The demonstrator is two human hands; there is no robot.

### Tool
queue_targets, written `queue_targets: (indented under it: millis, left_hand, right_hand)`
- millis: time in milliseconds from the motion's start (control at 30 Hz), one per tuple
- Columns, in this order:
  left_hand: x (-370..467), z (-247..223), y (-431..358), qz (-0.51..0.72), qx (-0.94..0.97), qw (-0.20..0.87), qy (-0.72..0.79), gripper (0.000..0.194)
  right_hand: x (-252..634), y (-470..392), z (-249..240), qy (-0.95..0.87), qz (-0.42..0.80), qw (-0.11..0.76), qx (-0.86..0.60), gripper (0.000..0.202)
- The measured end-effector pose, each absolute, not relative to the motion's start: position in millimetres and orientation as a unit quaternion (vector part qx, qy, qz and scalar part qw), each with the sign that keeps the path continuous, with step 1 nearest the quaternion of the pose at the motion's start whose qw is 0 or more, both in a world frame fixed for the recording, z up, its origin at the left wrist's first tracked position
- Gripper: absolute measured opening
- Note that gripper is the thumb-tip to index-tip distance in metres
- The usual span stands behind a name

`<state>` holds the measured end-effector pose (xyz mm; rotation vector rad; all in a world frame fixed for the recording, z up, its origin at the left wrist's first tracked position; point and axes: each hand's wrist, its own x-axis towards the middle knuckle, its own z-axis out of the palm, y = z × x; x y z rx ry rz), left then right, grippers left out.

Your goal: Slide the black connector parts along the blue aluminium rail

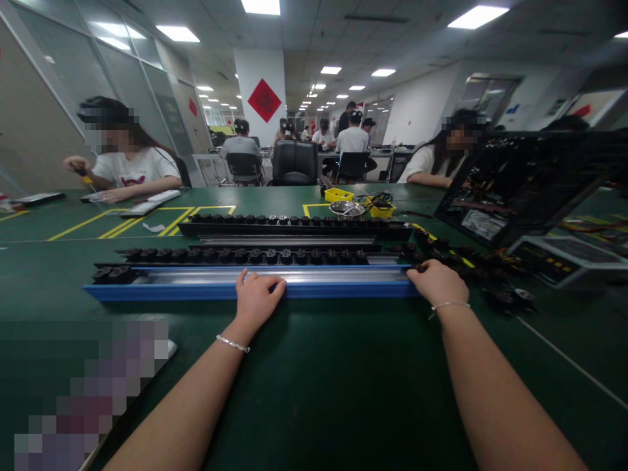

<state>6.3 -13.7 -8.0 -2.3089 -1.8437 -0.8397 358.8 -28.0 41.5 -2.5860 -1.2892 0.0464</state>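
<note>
A long blue channel (343,290) with a bare silvery inside lies across the table in front of me. Two black sockets (118,273) sit at its left end. My left hand (258,297) grips the channel's near wall around the middle, thumb and fingers closed over it. At the right end, my right hand (441,284) has its fingertips closed on a small dark piece that looks like a black socket (420,267), partly hidden by the fingers. Just behind the blue channel runs a black channel filled with a row of sockets (272,256).
Another black channel (294,229) with sockets lies farther back. Loose wired sockets (505,297) are heaped at right, near a metal-cased box (569,261) and a large open black case (530,190). Behind stand a metal dish (347,209) and a yellow bin (338,195). Co-workers sit left and right.
</note>
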Motion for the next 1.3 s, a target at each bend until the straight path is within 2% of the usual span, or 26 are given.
queue_targets:
  millis: [967,1200,1300]
  left_hand:
    - [9.7,-6.8,-14.3,-0.278,-0.755,0.024,-0.593,0.031]
    - [11.0,-6.4,-14.9,-0.282,-0.762,0.015,-0.583,0.030]
    - [10.6,-6.4,-15.2,-0.281,-0.762,0.016,-0.583,0.029]
  right_hand:
    - [371.0,-22.3,29.7,-0.437,-0.010,0.166,-0.884,0.042]
    - [382.3,-17.3,20.6,-0.440,0.023,0.197,-0.876,0.058]
    - [388.3,-14.4,13.6,-0.460,0.024,0.212,-0.862,0.056]
